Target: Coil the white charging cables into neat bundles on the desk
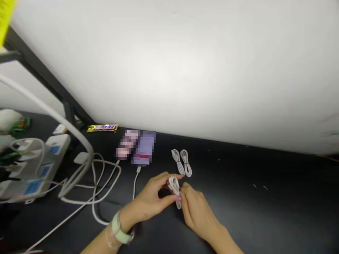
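A white charging cable [174, 186], folded into a narrow coil, is held above the black table. My left hand [156, 194] grips it between thumb and fingers. Close against the coil's right side is my right hand [194, 208], its fingers curled together at the cable's middle; what its fingertips pinch is hidden. Just beyond the hands, two more coiled white cables, one on the left [177, 162] and one on the right [186, 163], lie side by side, each bound round its middle with a dark tie.
Two phones, one pinkish [128, 144] and one purple [144, 147], lie behind my left hand with white cables at their lower ends. A yellow-wrapped bar [102, 128] lies by the wall. At left are a power strip [59, 144] and a thick looping white cord [76, 132].
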